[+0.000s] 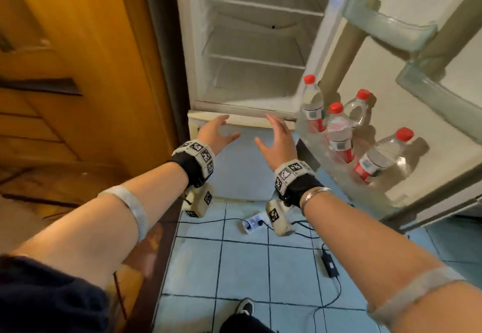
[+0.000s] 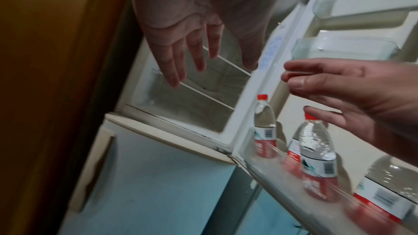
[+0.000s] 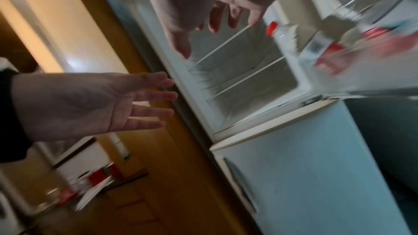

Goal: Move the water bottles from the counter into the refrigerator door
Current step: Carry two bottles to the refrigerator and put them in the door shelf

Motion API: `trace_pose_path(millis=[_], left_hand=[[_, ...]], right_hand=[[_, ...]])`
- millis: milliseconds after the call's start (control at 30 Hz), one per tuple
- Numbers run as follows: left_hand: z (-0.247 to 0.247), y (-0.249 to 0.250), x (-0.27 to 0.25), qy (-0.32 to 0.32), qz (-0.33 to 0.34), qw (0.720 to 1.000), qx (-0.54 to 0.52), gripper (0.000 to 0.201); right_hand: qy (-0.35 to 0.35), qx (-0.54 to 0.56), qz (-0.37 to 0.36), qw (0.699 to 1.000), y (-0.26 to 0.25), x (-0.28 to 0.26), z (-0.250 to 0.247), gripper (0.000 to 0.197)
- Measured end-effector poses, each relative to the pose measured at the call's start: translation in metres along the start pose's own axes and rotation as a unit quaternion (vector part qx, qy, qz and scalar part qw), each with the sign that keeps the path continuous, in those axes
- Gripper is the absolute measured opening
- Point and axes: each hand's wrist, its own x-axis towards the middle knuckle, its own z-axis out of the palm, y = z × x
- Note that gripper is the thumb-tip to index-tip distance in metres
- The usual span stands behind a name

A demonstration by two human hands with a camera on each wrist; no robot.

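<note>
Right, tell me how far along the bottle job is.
Done: four water bottles stand in the refrigerator door's bottom shelf. In hand: nothing; the left hand and right hand are open and empty. Left: blurry red-labelled items in the right wrist view may be more bottles; I cannot tell.

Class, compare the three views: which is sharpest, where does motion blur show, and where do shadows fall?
Head view: sharpest; the water bottles cast dark shadows on the refrigerator door, whose edges bow from the wide lens. Left wrist view: the door shelf rail smears. Right wrist view: blurriest, bottles and the counter streaked, dim; both the left hand and right hand are empty.
</note>
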Motion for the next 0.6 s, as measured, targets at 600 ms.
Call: trace_pose_path(millis=[600], left_hand=[[-0.152, -0.140, -0.256, 0.347, -0.284, 0.891, -0.072, 0.063]], right_hand=[[-0.350, 0.091, -0.375, 0.853, -0.247, -0.087, 0.178, 0.045]])
